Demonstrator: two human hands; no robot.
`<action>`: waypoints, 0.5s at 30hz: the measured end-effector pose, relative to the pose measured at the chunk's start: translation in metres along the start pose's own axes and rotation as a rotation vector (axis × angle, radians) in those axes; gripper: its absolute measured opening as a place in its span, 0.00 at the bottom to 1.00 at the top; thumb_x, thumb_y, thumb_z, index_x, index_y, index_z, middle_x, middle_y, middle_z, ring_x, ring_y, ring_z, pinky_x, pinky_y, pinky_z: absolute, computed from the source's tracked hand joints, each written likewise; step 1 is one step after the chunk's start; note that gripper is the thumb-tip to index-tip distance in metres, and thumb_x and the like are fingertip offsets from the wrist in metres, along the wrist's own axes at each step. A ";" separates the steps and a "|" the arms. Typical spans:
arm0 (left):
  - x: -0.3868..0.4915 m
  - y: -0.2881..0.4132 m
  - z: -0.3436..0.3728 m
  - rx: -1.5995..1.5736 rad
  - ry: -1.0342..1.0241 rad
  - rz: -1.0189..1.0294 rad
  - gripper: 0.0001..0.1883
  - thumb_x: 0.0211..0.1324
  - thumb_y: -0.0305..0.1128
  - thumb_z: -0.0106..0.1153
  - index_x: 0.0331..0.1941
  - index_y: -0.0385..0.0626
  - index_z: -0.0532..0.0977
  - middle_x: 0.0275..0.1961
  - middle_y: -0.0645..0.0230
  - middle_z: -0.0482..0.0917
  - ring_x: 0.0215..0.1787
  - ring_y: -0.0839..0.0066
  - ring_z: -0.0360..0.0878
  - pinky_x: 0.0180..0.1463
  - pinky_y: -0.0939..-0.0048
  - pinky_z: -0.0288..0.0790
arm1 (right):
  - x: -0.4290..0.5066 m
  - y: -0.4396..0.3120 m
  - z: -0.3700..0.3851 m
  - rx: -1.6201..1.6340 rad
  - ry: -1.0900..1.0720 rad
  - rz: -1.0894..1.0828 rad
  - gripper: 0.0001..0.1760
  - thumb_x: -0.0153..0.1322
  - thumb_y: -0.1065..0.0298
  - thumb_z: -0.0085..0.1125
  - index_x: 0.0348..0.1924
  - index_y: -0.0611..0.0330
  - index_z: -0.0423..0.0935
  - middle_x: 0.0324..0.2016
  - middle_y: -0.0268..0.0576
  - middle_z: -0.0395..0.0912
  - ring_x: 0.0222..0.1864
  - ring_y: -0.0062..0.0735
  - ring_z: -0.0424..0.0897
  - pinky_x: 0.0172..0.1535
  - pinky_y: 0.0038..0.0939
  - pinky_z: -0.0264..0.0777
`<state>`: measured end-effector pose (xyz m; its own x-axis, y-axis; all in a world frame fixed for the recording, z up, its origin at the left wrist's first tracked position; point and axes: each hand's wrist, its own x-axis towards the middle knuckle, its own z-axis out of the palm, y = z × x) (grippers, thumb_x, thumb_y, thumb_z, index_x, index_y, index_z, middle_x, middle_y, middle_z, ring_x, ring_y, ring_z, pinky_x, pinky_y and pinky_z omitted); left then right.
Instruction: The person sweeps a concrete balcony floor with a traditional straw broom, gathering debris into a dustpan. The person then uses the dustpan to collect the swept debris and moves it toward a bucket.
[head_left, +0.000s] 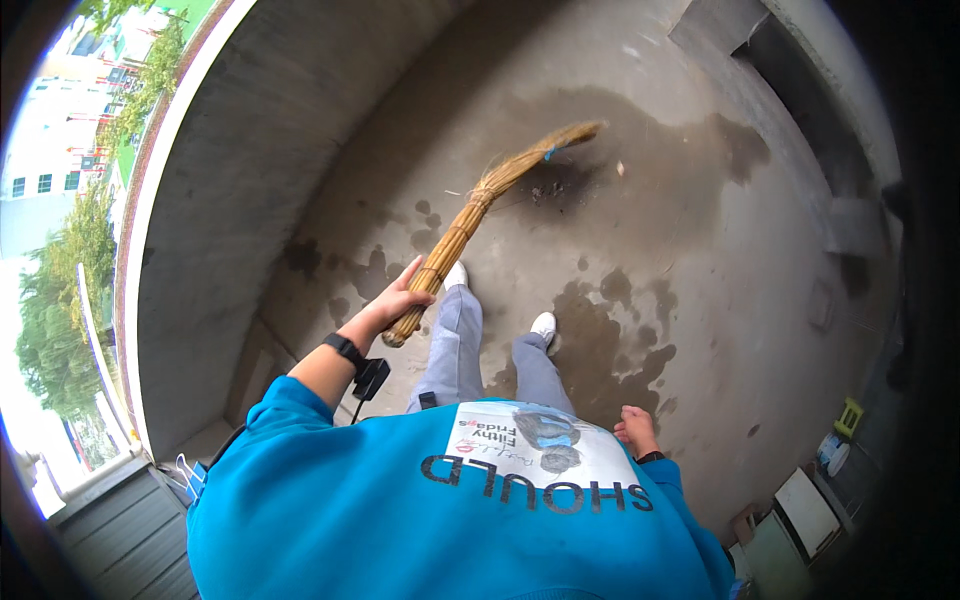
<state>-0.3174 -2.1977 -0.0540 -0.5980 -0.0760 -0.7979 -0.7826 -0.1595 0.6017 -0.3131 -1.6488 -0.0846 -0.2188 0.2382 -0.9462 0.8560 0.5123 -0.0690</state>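
Observation:
A short straw hand broom (469, 217) with bound stalks is in my left hand (401, 296), which grips it near the butt of the handle. Its bristles, with a bit of blue near them, reach away to the upper right, over or on the wet concrete floor (652, 172). Small dark debris (551, 191) lies beside the bristles, and a small pale scrap (620, 169) is just past it. My right hand (636, 429) hangs by my side with curled fingers, and no object shows in it.
A concrete parapet wall (225, 135) runs along the left, with trees and buildings beyond it. Wet patches (600, 330) mark the floor around my white shoes (544, 326). Boards (806, 510), a white container (832, 454) and a yellow-green object (849, 418) stand at the lower right.

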 end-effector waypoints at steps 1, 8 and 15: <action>-0.009 0.004 0.002 -0.029 0.029 0.051 0.46 0.47 0.28 0.59 0.68 0.63 0.46 0.40 0.64 0.73 0.27 0.74 0.74 0.23 0.70 0.73 | 0.006 0.000 -0.011 0.013 -0.001 -0.008 0.18 0.71 0.65 0.45 0.53 0.54 0.69 0.23 0.44 0.77 0.17 0.30 0.76 0.19 0.29 0.73; 0.048 0.054 -0.019 -0.188 0.220 0.068 0.44 0.48 0.27 0.55 0.66 0.63 0.43 0.37 0.61 0.71 0.18 0.69 0.72 0.18 0.64 0.73 | 0.017 -0.024 -0.017 0.110 -0.025 -0.103 0.17 0.72 0.65 0.44 0.53 0.55 0.69 0.23 0.44 0.76 0.17 0.30 0.76 0.20 0.28 0.73; 0.222 0.042 0.045 -0.054 0.130 0.082 0.33 0.43 0.27 0.59 0.52 0.51 0.52 0.38 0.58 0.68 0.36 0.63 0.72 0.30 0.57 0.74 | -0.004 0.004 0.054 0.145 -0.207 -0.064 0.18 0.71 0.66 0.46 0.54 0.55 0.68 0.23 0.43 0.76 0.17 0.27 0.76 0.20 0.27 0.72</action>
<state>-0.4910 -2.1770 -0.2045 -0.6294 -0.2176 -0.7460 -0.7195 -0.1996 0.6652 -0.2828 -1.6924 -0.0981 -0.1870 0.0271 -0.9820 0.9050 0.3936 -0.1615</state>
